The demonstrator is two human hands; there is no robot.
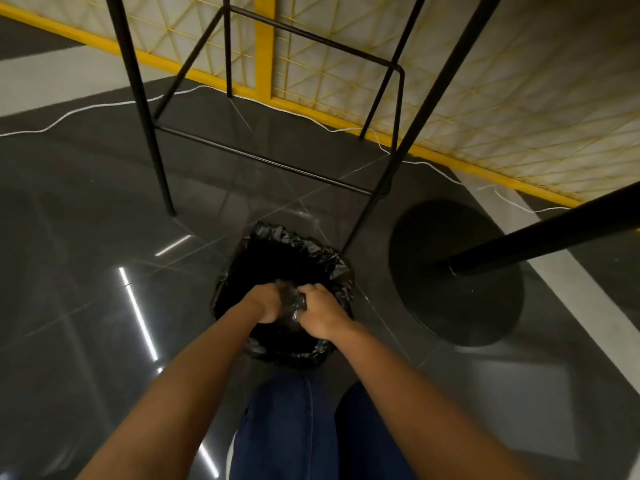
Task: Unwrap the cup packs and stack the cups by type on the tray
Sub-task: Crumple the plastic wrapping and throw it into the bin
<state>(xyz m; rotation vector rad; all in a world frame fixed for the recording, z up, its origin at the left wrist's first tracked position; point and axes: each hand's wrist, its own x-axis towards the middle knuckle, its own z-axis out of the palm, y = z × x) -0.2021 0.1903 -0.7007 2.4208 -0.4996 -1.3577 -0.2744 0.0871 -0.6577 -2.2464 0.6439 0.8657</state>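
Over the round waste bin lined with a crumpled black plastic bag (308, 249), the left hand (265, 303) and right hand (320, 313) grip a scrunched clear plastic wrapper (292, 303) between them, fingers curled. Thin black metal frame legs (141, 98) and a round black pedestal base (426, 299) stand close behind on the glossy dark floor (86, 237).

Partitioned workspace, yellow mesh fence (512, 109), tiled floor (86, 209)

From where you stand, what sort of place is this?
Probably an indoor café or canteen corner: glossy dark floor tiles, black metal furniture legs, a round pedestal base and a yellow-framed partition. The left hand and right hand grip crumpled plastic wrap over a bag-lined bin.
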